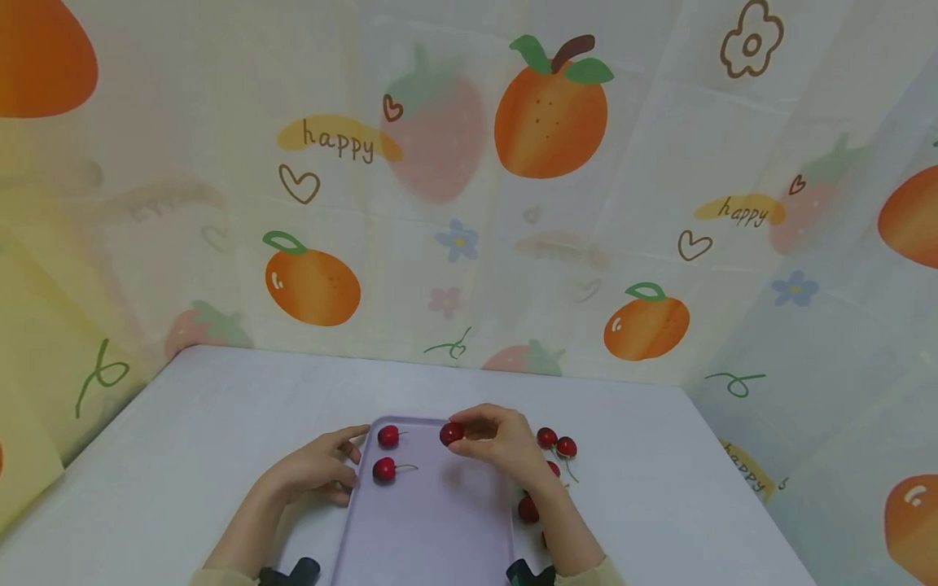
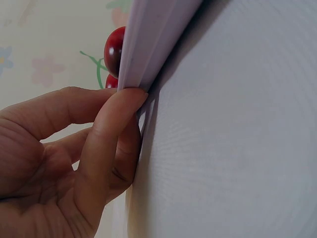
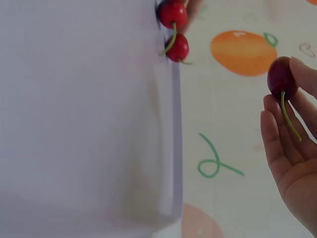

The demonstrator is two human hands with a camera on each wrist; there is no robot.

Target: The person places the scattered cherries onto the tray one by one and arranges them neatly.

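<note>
My right hand [image 1: 501,446] pinches a dark red cherry [image 1: 450,434] between thumb and fingers above the far right part of a lilac tray [image 1: 432,537]. In the right wrist view that cherry [image 3: 281,79] hangs with its green stem downward, apart from the tray. Two cherries lie inside the tray near its left side, a far one [image 1: 388,437] and a nearer one [image 1: 384,470], stems pointing right. At the tray's left edge my left hand [image 1: 315,468] holds the rim; the left wrist view shows a bent finger [image 2: 111,119] against the outer wall.
Several more cherries [image 1: 546,438] lie on the white table [image 1: 645,488] right of the tray, partly hidden by my right forearm. A fruit-printed cloth [image 1: 469,244] hangs behind the table. Dark wrist straps [image 1: 293,572] show at the bottom.
</note>
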